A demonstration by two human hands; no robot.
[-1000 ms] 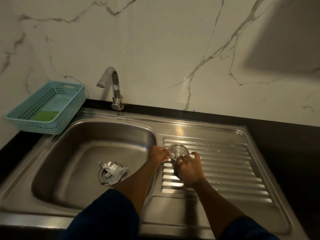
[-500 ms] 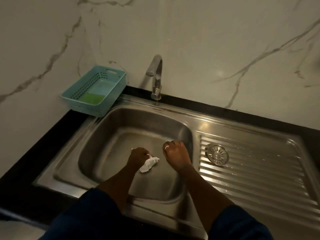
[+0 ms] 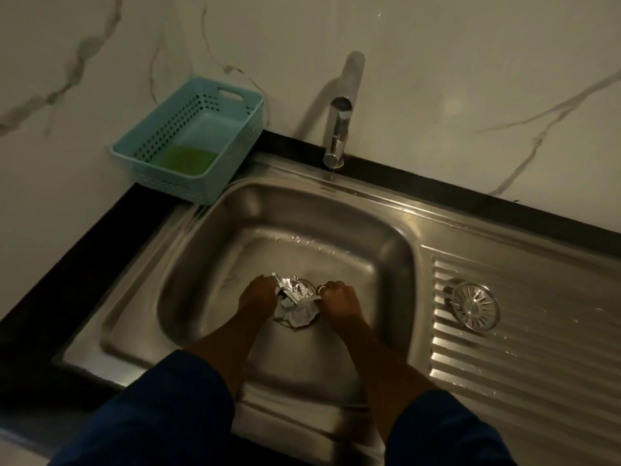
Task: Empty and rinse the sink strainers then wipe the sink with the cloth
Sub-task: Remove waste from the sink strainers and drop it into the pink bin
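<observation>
Crumpled silver foil wrappers (image 3: 295,302) lie over the drain strainer at the bottom of the steel sink basin (image 3: 235,250). My left hand (image 3: 257,297) grips the foil's left side. My right hand (image 3: 339,302), with a ring on one finger, pinches its right side. The strainer under the foil is mostly hidden; only a thin rim shows. A second round metal strainer (image 3: 474,308) rests alone on the ribbed drainboard (image 3: 537,348) to the right.
A chrome tap (image 3: 339,129) stands behind the basin against the marble wall. A teal perforated basket (image 3: 191,139) holding a green cloth (image 3: 190,159) sits on the black counter at the back left.
Both hands left the strainer on the drainboard and moved left into the basin. They now hold the foil at the drain from both sides. The camera has shifted left.
</observation>
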